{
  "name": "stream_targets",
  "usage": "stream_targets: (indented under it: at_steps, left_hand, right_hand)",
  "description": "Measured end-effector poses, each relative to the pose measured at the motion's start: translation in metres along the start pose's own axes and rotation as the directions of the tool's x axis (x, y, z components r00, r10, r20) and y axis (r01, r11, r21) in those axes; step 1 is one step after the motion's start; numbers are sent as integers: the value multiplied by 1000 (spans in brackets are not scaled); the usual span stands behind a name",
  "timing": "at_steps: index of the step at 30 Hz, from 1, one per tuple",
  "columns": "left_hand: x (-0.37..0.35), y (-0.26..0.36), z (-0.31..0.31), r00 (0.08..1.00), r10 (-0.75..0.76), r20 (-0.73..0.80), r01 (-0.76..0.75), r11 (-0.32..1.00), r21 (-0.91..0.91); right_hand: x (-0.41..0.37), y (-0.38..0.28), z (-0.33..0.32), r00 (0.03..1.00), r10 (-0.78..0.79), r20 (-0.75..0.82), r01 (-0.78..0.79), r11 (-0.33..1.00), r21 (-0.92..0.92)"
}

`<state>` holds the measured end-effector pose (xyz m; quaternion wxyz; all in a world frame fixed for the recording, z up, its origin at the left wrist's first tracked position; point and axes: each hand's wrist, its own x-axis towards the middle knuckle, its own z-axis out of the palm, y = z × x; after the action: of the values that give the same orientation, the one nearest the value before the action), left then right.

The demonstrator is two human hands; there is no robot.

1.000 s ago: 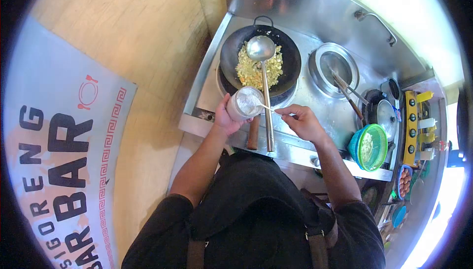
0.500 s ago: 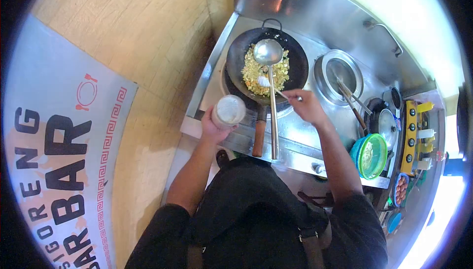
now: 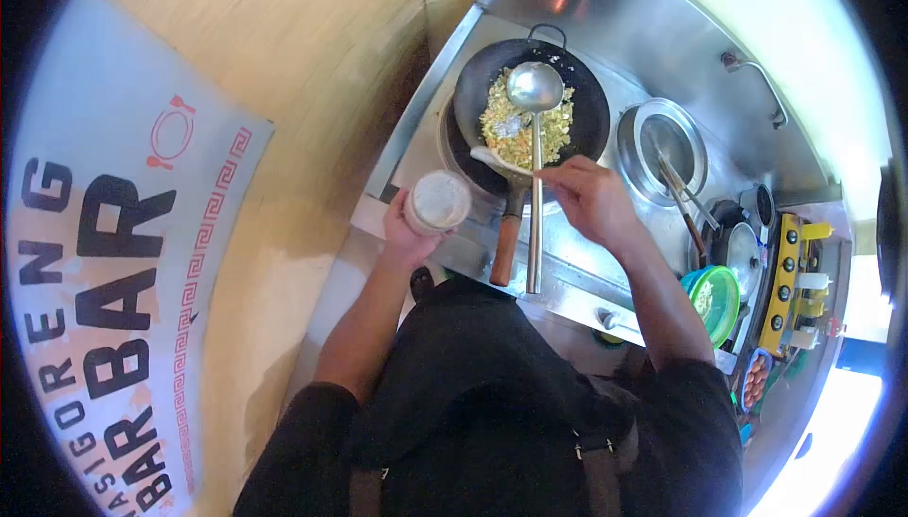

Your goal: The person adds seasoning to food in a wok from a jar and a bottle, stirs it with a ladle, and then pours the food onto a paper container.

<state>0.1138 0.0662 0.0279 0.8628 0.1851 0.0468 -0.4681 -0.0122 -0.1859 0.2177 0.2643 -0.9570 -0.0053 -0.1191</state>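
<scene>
Spoon (image 3: 486, 156) pinched in my right hand (image 3: 598, 197), I see its long axis slant leftward across the near side of the wok (image 3: 588, 91) (white patch on the food (image 3: 553, 129)), bowl end near the jar (image 3: 441, 199) my left hand (image 3: 407, 238) wraps.

I am wearing a black top (image 3: 473, 403) with short sleeves, the left sleeve (image 3: 307, 422) and right sleeve (image 3: 695, 413) ending above my elbows. Two dark brown straps (image 3: 602, 479) are running over it, showing small silvery fittings (image 3: 580, 448). My left hand (image 3: 407, 236) and right hand (image 3: 596, 203) are showing bare.
</scene>
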Motion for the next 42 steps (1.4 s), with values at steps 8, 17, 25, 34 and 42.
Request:
stream_targets:
  at_steps: [8, 17, 25, 34, 42]
  left_hand:
    - [25, -19, 36, 994, -108, -33, 111, 987, 116]
    - [31, -26, 54, 979, -135, -149, 145, 988, 59]
    - [30, -31, 53, 992, -117, -55, 123, 987, 105]
    - [33, -30, 47, 985, -145, -89, 151, 986, 70]
    - [29, -28, 51, 985, -139, -102, 149, 984, 101]
  right_hand:
    - [-13, -40, 6, 951, 168, 260, -69, 934, -350]
    - [-40, 13, 32, 936, 256, 240, -332, 869, 367]
    - [-61, 24, 57, 935, 314, 168, -352, 743, 569]
    - [-61, 11, 45, 821, 449, 353, -566, 563, 602]
    - [-62, 21, 65, 893, 368, 260, -448, 666, 596]
